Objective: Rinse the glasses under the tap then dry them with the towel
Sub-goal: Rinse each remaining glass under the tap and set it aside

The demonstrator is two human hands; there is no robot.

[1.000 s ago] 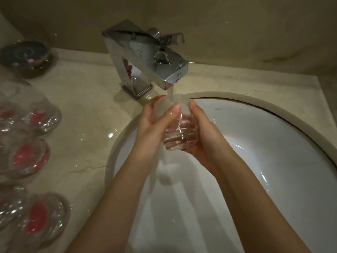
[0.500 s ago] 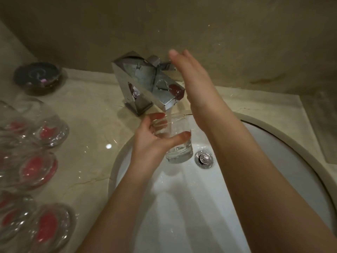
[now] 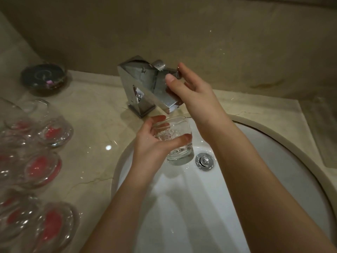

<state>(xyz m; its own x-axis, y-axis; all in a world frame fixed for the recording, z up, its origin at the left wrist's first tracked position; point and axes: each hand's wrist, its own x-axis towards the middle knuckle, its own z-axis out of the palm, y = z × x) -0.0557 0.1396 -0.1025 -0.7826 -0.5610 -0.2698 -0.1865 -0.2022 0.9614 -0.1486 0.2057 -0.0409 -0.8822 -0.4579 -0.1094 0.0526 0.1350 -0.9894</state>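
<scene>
A: your left hand (image 3: 152, 143) wraps the glass (image 3: 176, 141) mid-frame, just under the tap (image 3: 151, 84) spout, over the sink (image 3: 264, 132); thumb across the near wall, fingers round the far side

B: right?

A: right hand (image 3: 191, 90) is up on the tap, upper centre; thumb and fingertips closing on the handle end. Half a second ago it was raised, flat, touching nothing. A second ago both hands cupped the glass

B: water?

A: glass holds bubbling water, no stream visible now. There was one in both earlier frames, so likely just shut off

B: handling notes

A: wet, smooth, rigid, breakable, thick heavy base. One-handed grip will be slippery; hold round the mid wall, support the base when you tip it out

B: rest?

A: more glasses (image 3: 52, 128) lie on the desk (image 3: 94, 125), left edge, red showing through them. No towel in view
</scene>
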